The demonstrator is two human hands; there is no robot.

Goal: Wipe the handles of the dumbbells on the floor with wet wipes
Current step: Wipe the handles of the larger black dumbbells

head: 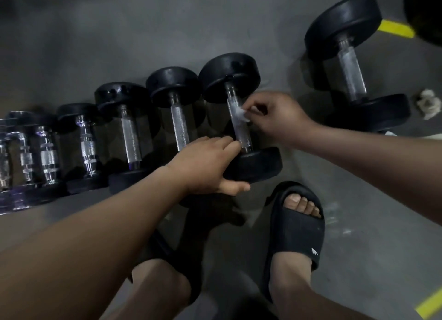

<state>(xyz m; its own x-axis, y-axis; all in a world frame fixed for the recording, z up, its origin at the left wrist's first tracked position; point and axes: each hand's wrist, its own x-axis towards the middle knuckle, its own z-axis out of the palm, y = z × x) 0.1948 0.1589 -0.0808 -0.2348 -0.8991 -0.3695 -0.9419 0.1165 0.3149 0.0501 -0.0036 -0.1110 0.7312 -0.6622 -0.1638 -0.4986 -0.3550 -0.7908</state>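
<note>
Roughly L to R: a row of dumbbells lies on the floor, small chrome ones far left, bigger black-headed ones toward the middle. They lie side by side w/ handles approx. parallel, prob. so each grip can be reached in turn w/o shifting much.

The left hand comes in from bottom left, forearm stretched out. Its fingers are curled over the near head of the big dumbbell at the row's right end, w/ the thumb on the head's near side. It's a firm grip, likely to stop the weight rolling while it's rubbed.

The handle of that dumbbell, knurled metal, is the part being cleaned. A wet wipe, small, white and bunched, sits against its right side about midway along.

The right hand reaches in from the right, wrist bent, fingertips pinching the wipe onto the handle. The other fingers are tucked, so there's no open palm.

Well apart to the right lies a lone dumbbell, angled differently from the row. Can't tell if it's been wiped. Just beside its near head sits a crumpled wipe, poss. a used one.

A black sandal is planted near the held head, so the person prob. squats or bends over the work.
</note>
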